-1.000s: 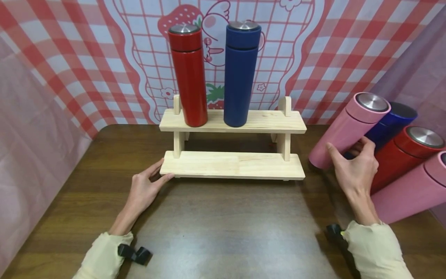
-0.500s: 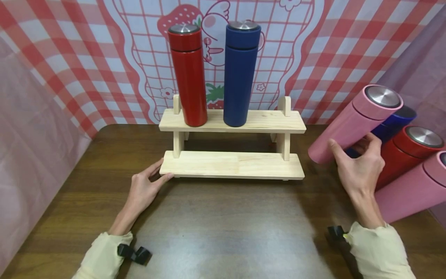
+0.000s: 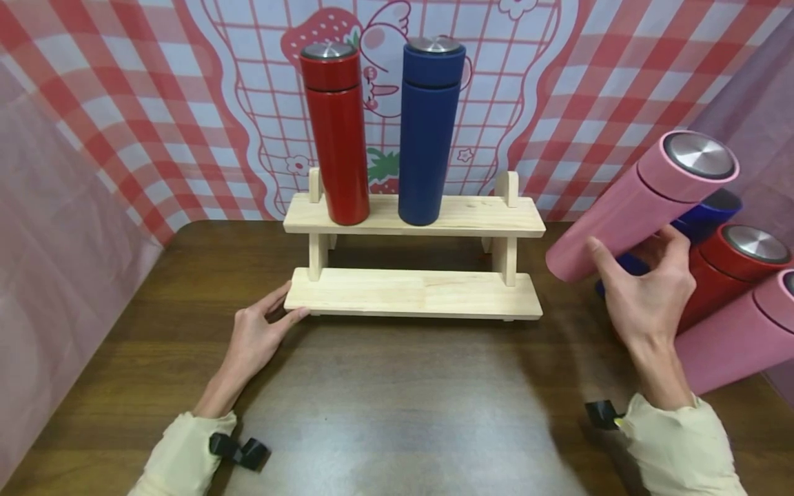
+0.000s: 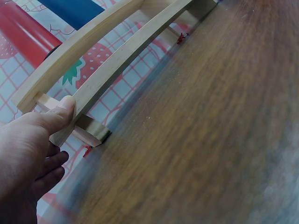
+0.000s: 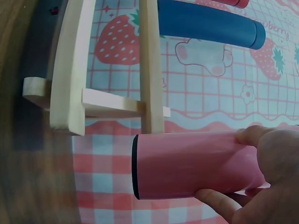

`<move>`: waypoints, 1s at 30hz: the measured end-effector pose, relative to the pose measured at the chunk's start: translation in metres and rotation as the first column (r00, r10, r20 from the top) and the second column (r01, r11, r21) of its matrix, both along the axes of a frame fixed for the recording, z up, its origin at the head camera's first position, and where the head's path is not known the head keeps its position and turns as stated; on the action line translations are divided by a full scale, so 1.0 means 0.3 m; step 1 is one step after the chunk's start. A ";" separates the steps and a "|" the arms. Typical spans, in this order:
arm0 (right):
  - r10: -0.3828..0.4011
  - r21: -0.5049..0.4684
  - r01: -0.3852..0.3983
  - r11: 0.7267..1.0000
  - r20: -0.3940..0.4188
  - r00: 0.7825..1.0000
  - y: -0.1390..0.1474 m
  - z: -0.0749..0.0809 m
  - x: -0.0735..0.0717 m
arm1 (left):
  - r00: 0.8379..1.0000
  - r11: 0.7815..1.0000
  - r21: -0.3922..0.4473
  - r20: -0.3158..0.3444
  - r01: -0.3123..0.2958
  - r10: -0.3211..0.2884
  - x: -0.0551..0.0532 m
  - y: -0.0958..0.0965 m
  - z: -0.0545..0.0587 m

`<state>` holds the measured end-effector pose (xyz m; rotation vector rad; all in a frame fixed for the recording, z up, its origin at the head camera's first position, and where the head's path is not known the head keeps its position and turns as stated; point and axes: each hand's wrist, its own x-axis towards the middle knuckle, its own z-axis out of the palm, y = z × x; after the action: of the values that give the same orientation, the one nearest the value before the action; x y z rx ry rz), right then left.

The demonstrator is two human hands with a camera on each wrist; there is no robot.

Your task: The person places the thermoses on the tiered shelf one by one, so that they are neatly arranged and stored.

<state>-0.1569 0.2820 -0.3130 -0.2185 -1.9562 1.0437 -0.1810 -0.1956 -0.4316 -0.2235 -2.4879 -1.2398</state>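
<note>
My right hand grips a pink thermos bottle around its lower half. The bottle is tilted, its steel-topped lid leaning to the right, and its base is raised off the table in the right wrist view. At the left end of a two-tier wooden rack, my left hand pinches the lower shelf. The left wrist view shows the thumb on the shelf, the other fingers below it. A red bottle and a navy bottle stand upright on the upper shelf.
To the right of my right hand stand a blue bottle, partly hidden, another red bottle and another pink bottle. Behind the brown table hangs a checked strawberry cloth.
My right hand has lifted the pink bottle and shifted slightly right, tilting its lid further toward the right. The left hand and the rack stay essentially where they were.
</note>
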 end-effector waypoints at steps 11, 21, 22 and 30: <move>0.037 -0.005 -0.037 0.999 -0.029 0.999 -0.027 0.030 0.002 | 1.000 1.000 0.004 -0.002 -0.003 0.003 -0.003 -0.002 -0.004; 0.094 -0.009 -0.095 0.995 -0.070 0.993 -0.058 0.062 -0.013 | 1.000 1.000 0.011 0.005 0.005 -0.005 -0.002 -0.001 -0.001; 0.099 -0.007 -0.100 0.995 -0.072 0.993 -0.061 0.064 -0.015 | 1.000 1.000 0.010 0.007 0.004 -0.004 -0.002 -0.001 -0.002; 0.106 0.026 -0.106 0.994 -0.038 0.994 -0.075 0.082 -0.012 | 1.000 1.000 0.002 0.017 0.001 -0.001 -0.001 -0.003 0.000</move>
<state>-0.1605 0.2596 -0.2885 -0.0808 -1.9614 1.0839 -0.1814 -0.1965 -0.4315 -0.2147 -2.5015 -1.2500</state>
